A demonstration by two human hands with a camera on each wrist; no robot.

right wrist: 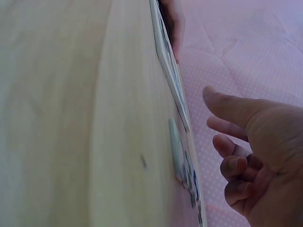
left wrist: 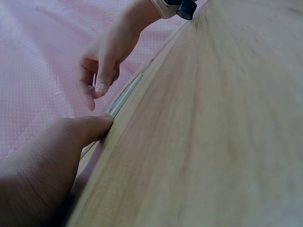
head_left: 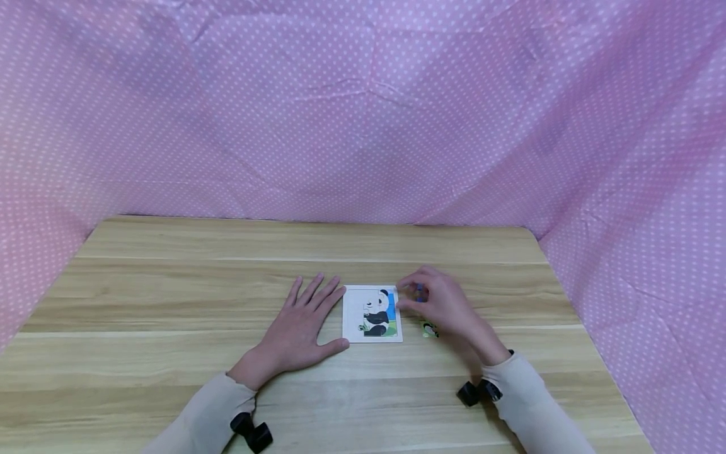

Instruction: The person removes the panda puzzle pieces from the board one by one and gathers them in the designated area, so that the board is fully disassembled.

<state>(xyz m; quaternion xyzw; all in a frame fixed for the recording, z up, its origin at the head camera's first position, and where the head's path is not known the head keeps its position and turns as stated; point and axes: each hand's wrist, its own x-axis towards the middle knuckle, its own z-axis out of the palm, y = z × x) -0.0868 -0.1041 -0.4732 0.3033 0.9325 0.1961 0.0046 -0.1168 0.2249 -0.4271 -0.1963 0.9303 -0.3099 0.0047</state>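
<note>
A white square puzzle board [head_left: 353, 309] lies on the table, with panda picture pieces [head_left: 375, 318] filling its right part. My left hand [head_left: 300, 328] rests spread on the wood, its index fingertip and thumb touching the board's left edge. Over the right edge hovers my right hand [head_left: 439, 302], thumb and index finger apart. In the right wrist view nothing shows between those fingers, and the others are loosely curled. Below this hand are a loose panda puzzle piece [head_left: 430, 329] and a blue bit [head_left: 420, 289], partly hidden by the fingers.
The wooden table [head_left: 198, 284] has light grain and reaches back to a pink dotted cloth [head_left: 363, 126], which hangs behind and at both sides. Several loose pieces [right wrist: 191, 182] lie by the board's right side in the right wrist view. Both wrists wear black camera mounts.
</note>
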